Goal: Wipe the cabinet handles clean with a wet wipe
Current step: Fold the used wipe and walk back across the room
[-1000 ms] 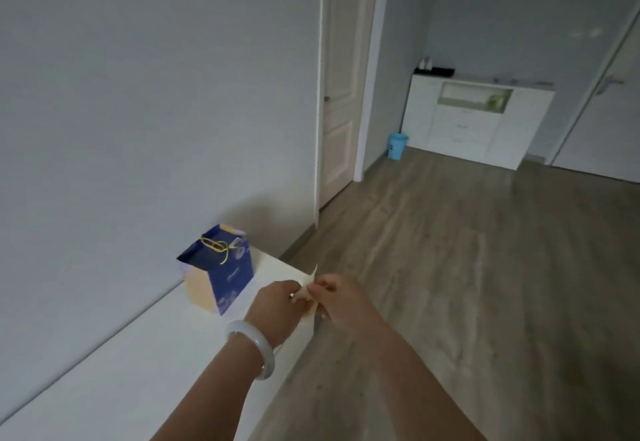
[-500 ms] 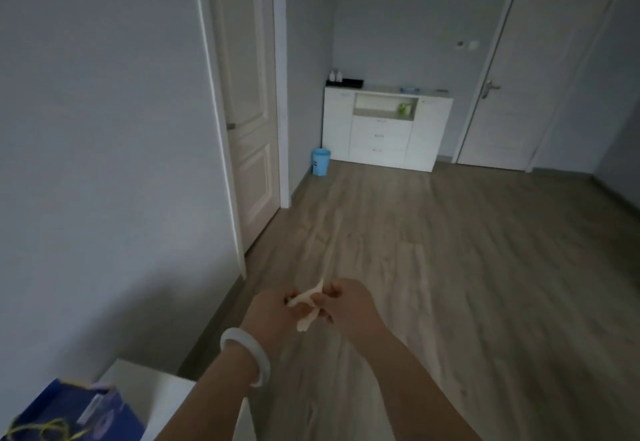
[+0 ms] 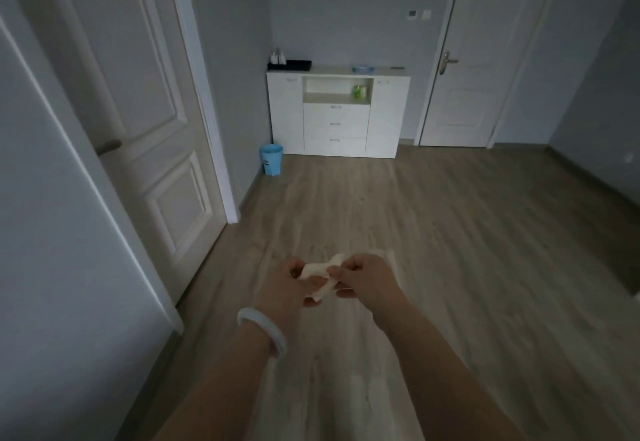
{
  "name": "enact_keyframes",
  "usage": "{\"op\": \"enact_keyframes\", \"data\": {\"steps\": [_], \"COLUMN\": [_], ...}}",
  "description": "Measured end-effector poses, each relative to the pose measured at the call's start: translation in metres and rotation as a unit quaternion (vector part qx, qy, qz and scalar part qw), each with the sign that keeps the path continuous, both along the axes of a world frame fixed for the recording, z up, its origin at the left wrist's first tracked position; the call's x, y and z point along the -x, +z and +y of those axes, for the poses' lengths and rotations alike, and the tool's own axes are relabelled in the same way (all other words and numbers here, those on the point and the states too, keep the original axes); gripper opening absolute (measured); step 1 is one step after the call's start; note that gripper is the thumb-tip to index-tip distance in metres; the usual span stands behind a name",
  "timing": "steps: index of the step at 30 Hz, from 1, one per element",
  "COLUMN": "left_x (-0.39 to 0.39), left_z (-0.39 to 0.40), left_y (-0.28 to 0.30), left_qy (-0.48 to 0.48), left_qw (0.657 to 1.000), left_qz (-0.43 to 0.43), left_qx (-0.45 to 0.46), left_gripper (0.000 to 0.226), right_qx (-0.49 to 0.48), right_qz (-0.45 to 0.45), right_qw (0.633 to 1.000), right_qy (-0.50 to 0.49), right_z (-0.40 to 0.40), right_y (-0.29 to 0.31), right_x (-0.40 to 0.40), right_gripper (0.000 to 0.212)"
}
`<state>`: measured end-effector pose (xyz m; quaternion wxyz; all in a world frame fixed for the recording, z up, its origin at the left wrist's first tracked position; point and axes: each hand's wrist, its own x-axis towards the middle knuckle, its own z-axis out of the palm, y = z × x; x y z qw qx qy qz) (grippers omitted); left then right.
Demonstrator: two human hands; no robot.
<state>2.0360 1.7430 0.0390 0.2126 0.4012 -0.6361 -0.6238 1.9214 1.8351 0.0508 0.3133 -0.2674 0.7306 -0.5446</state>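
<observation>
**Now unfolding the wipe on the way to the cabinet**

Right now both of my hands are in front of me, low over the wooden floor, with the wet wipe bunched between them. My left hand, the one with the pale bangle on its wrist, pinches one side of the wipe, and my right hand pinches the other, fingers curled on it. The wipe is crumpled and partly folded, one corner hanging below my fingers.

The white cabinet stands well away, against the far wall, between the blue bin and the closed door. Its small metal handles show on the three drawers and near the top of each side door; none is within reach yet.

To do this step well, I think I should draw my hands apart gently so the wipe opens flat without tearing, then fold it into a pad over my fingers. A flat pad should wrap each narrow handle better than a wad. Holding it by the edges should keep the damp middle clean for the first handle.
</observation>
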Motion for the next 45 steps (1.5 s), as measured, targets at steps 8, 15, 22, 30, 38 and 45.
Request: {"op": "enact_keyframes", "data": {"steps": [8,15,22,30,38,45], "left_x": [0.134,0.24,0.347,0.486,0.651,0.732], "left_z": [-0.145,-0.305,-0.47,-0.606,-0.765,-0.892], "left_y": [-0.002,-0.027,-0.023,-0.024,-0.028,-0.014], "left_qy": [0.089,0.105,0.101,0.093,0.105,0.141], "left_qw": [0.995,0.99,0.98,0.979,0.976,0.974], "left_qz": [0.048,0.073,0.136,0.13,0.117,0.113], "left_qx": [-0.018,-0.059,-0.102,-0.13,-0.152,-0.137], "left_gripper": [0.017,0.009,0.01,0.021,0.026,0.022], "right_qx": [0.027,0.065,0.056,0.003,-0.008,-0.012], "right_qz": [-0.087,-0.192,-0.169,0.058,0.232,0.301], "right_qw": [0.996,0.979,0.983,0.998,0.967,0.943], "right_qy": [0.016,-0.026,-0.046,0.017,0.107,0.139], "right_z": [-0.151,-0.318,-0.485,-0.619,-0.785,-0.934], "right_y": [0.0,-0.03,-0.022,-0.012,-0.024,-0.029], "right_x": [0.155,0.265,0.359,0.472,0.629,0.729], "right_gripper": [0.019,0.012,0.009,0.012,0.014,0.014]}}
